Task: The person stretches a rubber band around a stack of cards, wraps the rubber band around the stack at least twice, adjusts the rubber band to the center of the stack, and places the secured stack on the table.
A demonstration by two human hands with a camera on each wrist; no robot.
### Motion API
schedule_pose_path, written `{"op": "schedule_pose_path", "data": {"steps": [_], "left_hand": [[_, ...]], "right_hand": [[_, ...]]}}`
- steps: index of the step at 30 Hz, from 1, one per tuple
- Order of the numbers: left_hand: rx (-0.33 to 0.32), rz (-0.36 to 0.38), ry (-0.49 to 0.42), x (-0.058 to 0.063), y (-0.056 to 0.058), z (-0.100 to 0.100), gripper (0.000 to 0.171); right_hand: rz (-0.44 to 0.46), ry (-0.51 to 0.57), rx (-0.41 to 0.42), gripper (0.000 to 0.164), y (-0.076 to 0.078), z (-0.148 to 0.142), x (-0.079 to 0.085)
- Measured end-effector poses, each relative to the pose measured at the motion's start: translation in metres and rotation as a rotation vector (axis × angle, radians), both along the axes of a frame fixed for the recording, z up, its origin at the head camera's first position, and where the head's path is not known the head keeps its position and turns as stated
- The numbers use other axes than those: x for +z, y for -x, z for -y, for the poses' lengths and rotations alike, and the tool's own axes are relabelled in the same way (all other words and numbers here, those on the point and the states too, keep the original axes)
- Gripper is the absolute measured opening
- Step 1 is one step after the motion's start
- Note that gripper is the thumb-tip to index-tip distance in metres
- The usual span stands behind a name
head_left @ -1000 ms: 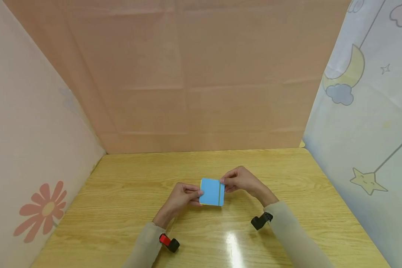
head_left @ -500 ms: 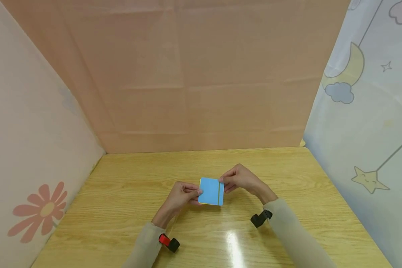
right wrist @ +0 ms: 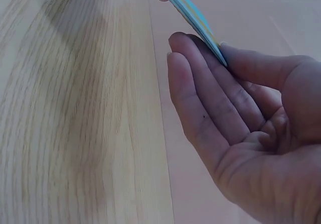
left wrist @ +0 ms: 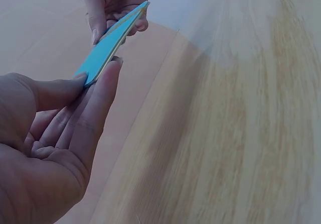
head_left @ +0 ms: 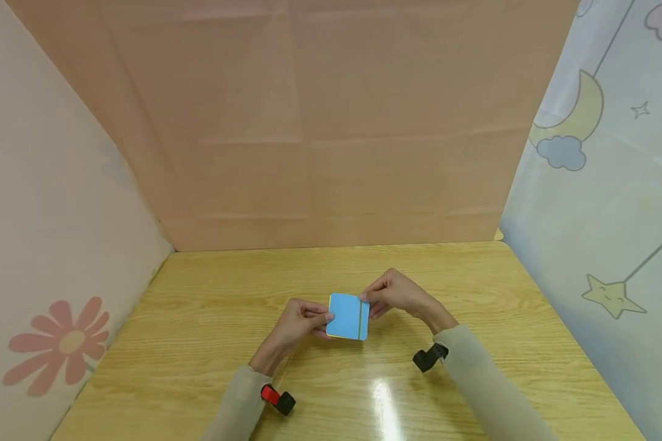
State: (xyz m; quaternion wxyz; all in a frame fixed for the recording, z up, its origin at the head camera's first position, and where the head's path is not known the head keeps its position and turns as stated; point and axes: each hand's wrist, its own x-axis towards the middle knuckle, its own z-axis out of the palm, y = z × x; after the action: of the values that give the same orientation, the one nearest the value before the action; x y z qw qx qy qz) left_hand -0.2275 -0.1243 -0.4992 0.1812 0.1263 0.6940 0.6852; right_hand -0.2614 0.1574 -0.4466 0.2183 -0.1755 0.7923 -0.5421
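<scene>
A small square blue notebook [head_left: 344, 315] with a dark yellow elastic band down its right side is held up over the table between both hands. Yellow shows along its left and lower edges. My left hand [head_left: 300, 321] pinches the left edge, thumb on the cover and fingers behind. At the upper right corner, beside the band, my right hand [head_left: 399, 294] pinches it the same way. In the left wrist view the notebook [left wrist: 108, 45] appears nearly edge-on, thin and tilted. The right wrist view has the notebook's near corner [right wrist: 215, 50] under the thumb. Its back is hidden.
Beneath the hands lies a wood-grain table [head_left: 226, 282] with a bright light reflection near the front. An orange-pink sheet [head_left: 309, 122] rises along the back edge. Printed cloth walls stand at the left [head_left: 72, 184] and right [head_left: 612, 214]. Both wrists wear dark camera straps.
Both hands keep their hold on the notebook in nearly the same place. Only a very slight shift of the right hand and of the head view shows.
</scene>
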Motion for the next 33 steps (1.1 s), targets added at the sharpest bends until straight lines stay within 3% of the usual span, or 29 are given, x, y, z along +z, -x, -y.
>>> {"op": "schedule_pose_path", "data": {"steps": [10, 17, 27, 33], "left_hand": [[0.004, 0.01, 0.011, 0.0, -0.002, 0.002, 0.023], [-0.043, -0.015, 0.019, 0.004, -0.003, -0.006, 0.025], [-0.016, -0.001, 0.004, 0.0, -0.001, -0.01, 0.027], [0.019, 0.01, 0.011, 0.0, -0.002, -0.008, 0.025]], "right_hand": [[0.0, 0.0, 0.01, 0.024, -0.002, 0.003, -0.003], [-0.042, -0.004, 0.04, 0.025, -0.001, 0.009, -0.004], [0.001, 0.02, -0.021, 0.03, -0.001, 0.003, -0.005], [0.017, 0.038, 0.003, 0.028, -0.003, -0.006, -0.005]]}}
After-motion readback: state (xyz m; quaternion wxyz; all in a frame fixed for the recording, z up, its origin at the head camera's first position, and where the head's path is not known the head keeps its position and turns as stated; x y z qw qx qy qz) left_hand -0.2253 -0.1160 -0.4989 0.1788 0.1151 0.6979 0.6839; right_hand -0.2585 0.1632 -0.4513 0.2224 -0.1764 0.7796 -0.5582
